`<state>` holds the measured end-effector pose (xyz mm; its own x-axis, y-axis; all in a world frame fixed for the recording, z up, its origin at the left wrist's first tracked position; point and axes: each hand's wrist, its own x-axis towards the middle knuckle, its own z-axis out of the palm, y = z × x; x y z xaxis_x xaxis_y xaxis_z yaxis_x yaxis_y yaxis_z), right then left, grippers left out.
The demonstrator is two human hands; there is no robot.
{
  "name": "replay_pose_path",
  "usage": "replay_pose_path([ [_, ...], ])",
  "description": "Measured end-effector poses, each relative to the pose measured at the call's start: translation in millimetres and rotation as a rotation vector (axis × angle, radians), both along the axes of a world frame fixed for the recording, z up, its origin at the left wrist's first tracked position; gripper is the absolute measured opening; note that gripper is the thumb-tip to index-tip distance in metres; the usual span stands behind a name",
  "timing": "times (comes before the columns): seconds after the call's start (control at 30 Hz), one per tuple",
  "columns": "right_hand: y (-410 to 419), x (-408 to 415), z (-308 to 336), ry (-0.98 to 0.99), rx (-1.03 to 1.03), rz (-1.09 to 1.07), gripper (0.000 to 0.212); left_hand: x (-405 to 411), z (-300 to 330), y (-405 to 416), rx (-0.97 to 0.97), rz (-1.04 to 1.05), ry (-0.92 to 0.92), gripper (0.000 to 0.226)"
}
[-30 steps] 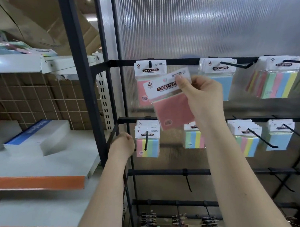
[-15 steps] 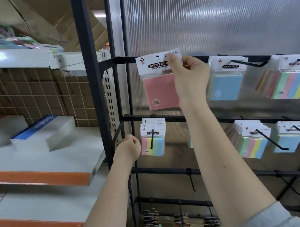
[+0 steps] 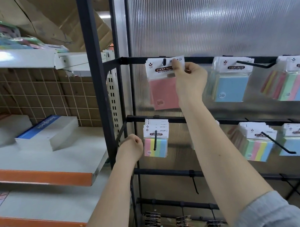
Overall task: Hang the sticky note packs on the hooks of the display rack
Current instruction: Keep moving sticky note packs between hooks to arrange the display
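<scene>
At eleven o'clock on the rack, the right hand pinches a pink sticky note pack by its stiff header, apparently threaded onto the hook. Light, floppy. The left hand looks fisted, empty.

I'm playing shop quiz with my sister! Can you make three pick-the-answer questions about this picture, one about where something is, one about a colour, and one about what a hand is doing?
1. Where does the pink pack hang?
A. top bar, leftmost hook
B. bottom bar
C. on the white shelf

2. What colour are the notes in the pack just right of the pink one?
A. orange
B. light blue
C. black

3. What is the right hand doing?
A. hanging loose
B. pressing flat on the wall
C. pinching the pink pack's white header card

Answers:
1 A, the hook tip pokes through the card's hole at the top bar.
2 B, its front shows light blue.
3 C, the thumb lies on the card with fingers behind.
</scene>
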<state>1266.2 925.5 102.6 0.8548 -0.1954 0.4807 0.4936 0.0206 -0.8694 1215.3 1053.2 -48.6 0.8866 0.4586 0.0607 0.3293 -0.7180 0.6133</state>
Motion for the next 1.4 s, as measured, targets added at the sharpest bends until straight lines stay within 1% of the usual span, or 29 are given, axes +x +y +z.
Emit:
replay_pose_path([
  [0.17, 5.8, 18.8, -1.1, 0.01, -0.057, -0.069, 0.028, 1.2, 1.5, -2.0, -0.008, 0.012, 0.057, 0.027],
  [0.3, 6.5, 26.9, 3.4, 0.01, -0.128, -0.093, 0.044, 2.3, 3.5, -2.3, -0.017, 0.023, 0.05, 0.025],
  [0.43, 8.7, 34.5, 5.8, 0.036, -0.162, -0.108, 0.048, 2.8, 7.5, -1.7, -0.037, 0.036, 0.02, 0.022],
  [0.5, 9.5, 39.5, 5.6, 0.04, -0.167, -0.114, 0.046, 2.8, 9.7, -1.6, -0.048, 0.037, -0.012, 0.023],
  [0.6, 10.3, 44.2, 6.6, 0.051, -0.162, -0.106, 0.026, 3.7, 11.0, -1.5, -0.066, 0.037, -0.043, 0.022],
  [0.63, 10.5, 44.3, 6.9, 0.053, -0.15, -0.099, 0.022, 3.6, 11.7, -1.7, -0.069, 0.037, -0.046, 0.022],
  [0.7, 10.2, 43.7, 6.5, 0.044, -0.12, -0.09, 0.03, 3.7, 13.0, -2.0, -0.072, 0.042, -0.052, 0.023],
  [0.77, 8.4, 41.4, 4.3, 0.021, -0.087, -0.102, 0.031, 4.1, 15.0, -2.2, -0.071, 0.049, -0.057, 0.024],
  [0.87, 0.2, 36.4, -2.9, -0.01, -0.063, -0.128, 0.025, 4.6, 18.4, -3.1, -0.063, 0.057, -0.074, 0.023],
  [1.03, -24.9, 26.6, -24.5, -0.013, -0.201, -0.192, 0.013, 2.4, 24.3, -9.0, -0.066, 0.043, -0.143, 0.028],
  [1.23, -67.8, 27.6, -60.0, 0.087, -0.291, -0.201, 0.017, 5.5, 26.8, -15.1, -0.065, 0.012, -0.186, 0.026],
  [1.4, -106.3, 36.7, -95.2, 0.246, -0.242, -0.243, 0.021, 8.1, 27.1, -22.2, -0.069, 0.017, -0.209, 0.025],
])
